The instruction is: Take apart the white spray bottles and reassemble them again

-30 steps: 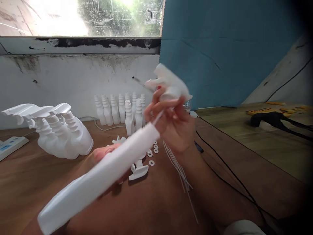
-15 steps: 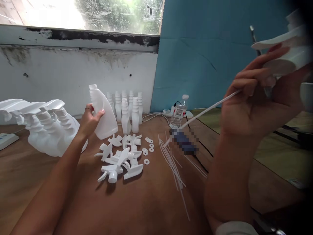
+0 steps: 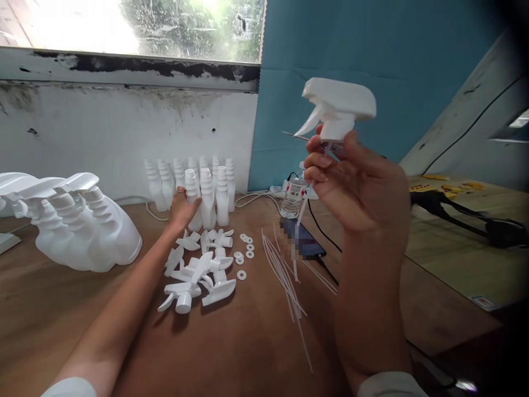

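Note:
My left hand [image 3: 182, 212] is wrapped around a white plastic bottle [image 3: 192, 194], which stands upright at the front of a group of similar open-necked bottles [image 3: 222, 196]. Raised at the right, my right hand [image 3: 355, 184] grips a white trigger sprayer head [image 3: 341, 102] just under its collar. A thin white dip tube [image 3: 303, 207] hangs down from it past my fingers. A slim metal tool [image 3: 294, 134] also sticks out from behind these fingers; its kind is unclear. Loose sprayer heads [image 3: 200, 270] lie in a pile below the bottles, beside several white washers [image 3: 241, 274].
Bottles with sprayers fitted [image 3: 91, 231] stand at the left. Loose dip tubes [image 3: 285, 281] lie near a phone [image 3: 309, 242] with a cable. A water bottle [image 3: 293, 193] stands behind the phone. A black strap-like item [image 3: 467, 218] lies on the surface at the right.
My left hand has brought its bottle from a raised, tilted position to upright among the others. My right hand has moved left with the sprayer head, whose tube now hangs more steeply.

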